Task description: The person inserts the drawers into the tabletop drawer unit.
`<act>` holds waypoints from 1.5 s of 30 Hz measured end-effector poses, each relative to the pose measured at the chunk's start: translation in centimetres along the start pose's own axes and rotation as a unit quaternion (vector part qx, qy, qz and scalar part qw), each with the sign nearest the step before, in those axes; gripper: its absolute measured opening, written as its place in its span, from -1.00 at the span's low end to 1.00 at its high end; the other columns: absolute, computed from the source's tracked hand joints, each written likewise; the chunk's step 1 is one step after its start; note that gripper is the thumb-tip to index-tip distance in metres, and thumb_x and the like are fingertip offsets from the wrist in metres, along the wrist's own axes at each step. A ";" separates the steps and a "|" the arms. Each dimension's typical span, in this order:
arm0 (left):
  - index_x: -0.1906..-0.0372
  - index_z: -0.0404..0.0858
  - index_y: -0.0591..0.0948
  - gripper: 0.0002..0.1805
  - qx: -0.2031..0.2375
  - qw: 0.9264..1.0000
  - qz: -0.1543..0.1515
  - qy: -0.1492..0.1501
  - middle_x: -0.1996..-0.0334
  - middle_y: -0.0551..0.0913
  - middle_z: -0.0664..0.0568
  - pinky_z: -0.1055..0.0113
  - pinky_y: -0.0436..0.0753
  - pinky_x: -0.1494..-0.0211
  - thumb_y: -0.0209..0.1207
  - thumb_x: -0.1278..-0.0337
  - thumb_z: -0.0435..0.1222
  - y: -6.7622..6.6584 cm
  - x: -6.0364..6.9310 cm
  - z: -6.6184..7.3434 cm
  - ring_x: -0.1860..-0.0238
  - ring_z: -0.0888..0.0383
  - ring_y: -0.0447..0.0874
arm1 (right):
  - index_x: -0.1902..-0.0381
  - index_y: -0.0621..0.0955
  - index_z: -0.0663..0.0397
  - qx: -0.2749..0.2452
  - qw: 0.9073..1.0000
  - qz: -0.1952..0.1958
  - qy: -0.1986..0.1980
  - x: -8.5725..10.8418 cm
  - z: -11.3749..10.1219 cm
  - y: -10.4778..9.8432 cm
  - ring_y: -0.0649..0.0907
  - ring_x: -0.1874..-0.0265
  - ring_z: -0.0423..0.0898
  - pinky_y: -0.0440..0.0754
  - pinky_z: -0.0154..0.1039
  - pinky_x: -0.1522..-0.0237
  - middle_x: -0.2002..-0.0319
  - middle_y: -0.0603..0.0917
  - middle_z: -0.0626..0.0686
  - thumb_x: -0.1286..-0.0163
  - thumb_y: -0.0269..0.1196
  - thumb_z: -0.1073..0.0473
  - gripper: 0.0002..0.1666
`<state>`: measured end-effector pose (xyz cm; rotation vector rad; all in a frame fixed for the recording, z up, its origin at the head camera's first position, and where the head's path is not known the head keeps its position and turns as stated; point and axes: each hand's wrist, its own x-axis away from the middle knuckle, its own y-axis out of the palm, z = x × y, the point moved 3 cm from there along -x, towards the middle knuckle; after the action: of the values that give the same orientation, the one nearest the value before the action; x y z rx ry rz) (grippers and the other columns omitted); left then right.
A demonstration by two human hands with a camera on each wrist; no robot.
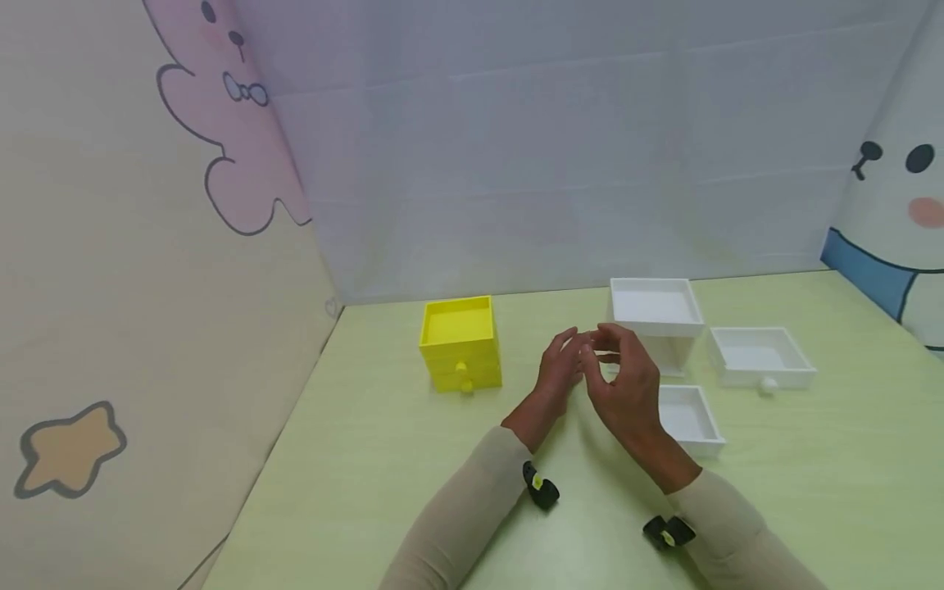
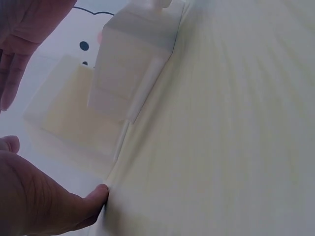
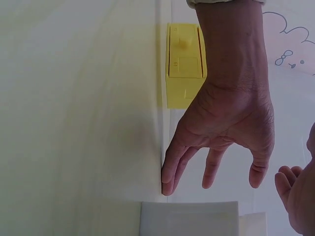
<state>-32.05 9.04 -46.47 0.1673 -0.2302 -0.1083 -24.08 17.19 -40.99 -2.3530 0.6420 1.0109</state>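
Note:
My left hand [image 1: 562,360] is low over the table, its fingers loosely extended and pointing away from me. In the left wrist view, one of its fingertips comes down at the tabletop's edge line. My right hand [image 1: 627,381] hovers beside it with gently bent fingers. From the head view their fingertips overlap, and I cannot tell whether they touch; no object shows between them. Just behind the right hand stands a white drawer cabinet [image 1: 656,301] with an open front. One white drawer [image 1: 692,418] lies partly behind the right wrist. A second white drawer [image 1: 765,352] with a round knob sits farther right.
To the left stands a small yellow drawer box [image 1: 460,344] with knobs on its front. The pale green table [image 1: 354,459] meets a white curtain [image 1: 516,180] at the back and a cartoon-printed wall [image 1: 147,287] on the left.

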 end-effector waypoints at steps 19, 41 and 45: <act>-0.48 0.06 0.30 -0.33 0.003 0.993 -0.059 0.101 -0.10 0.67 0.02 0.02 0.52 -0.21 0.19 -0.30 -0.09 3.8 -0.3 0.5 -0.12 0.10 0.61 | -0.04 0.53 0.37 0.001 1.000 0.004 -0.001 0.0 -1.4 -1.6 0.69 0.20 0.00 0.69 -0.02 0.27 0.17 0.67 0.15 -0.31 0.26 0.33 -0.64; -0.47 0.34 0.24 -0.40 -0.070 0.983 -0.104 0.133 -0.14 0.50 0.10 -0.09 0.48 -0.23 0.04 -0.37 0.08 5.3 -1.3 0.4 -0.10 0.07 0.56 | 0.01 0.53 0.38 0.016 1.000 0.016 -0.007 1.5 -0.7 -3.9 0.70 0.26 -0.02 0.65 -0.35 0.25 0.19 0.69 0.15 -0.26 0.27 0.38 -0.66; -0.44 0.38 0.27 -0.47 -0.096 0.983 -0.086 0.127 -0.09 0.52 0.12 -0.11 0.47 -0.23 -0.03 -0.43 0.08 5.4 -1.9 0.0 -0.07 0.07 0.56 | 0.00 0.53 0.35 0.020 1.000 0.015 0.007 2.2 -0.7 -4.9 0.69 0.26 -0.08 0.63 -0.42 0.23 0.16 0.71 0.11 -0.26 0.28 0.39 -0.66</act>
<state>-33.38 14.57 -45.91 0.0080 0.0510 -0.2773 -19.50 20.00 -40.96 -2.3227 0.6995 0.9871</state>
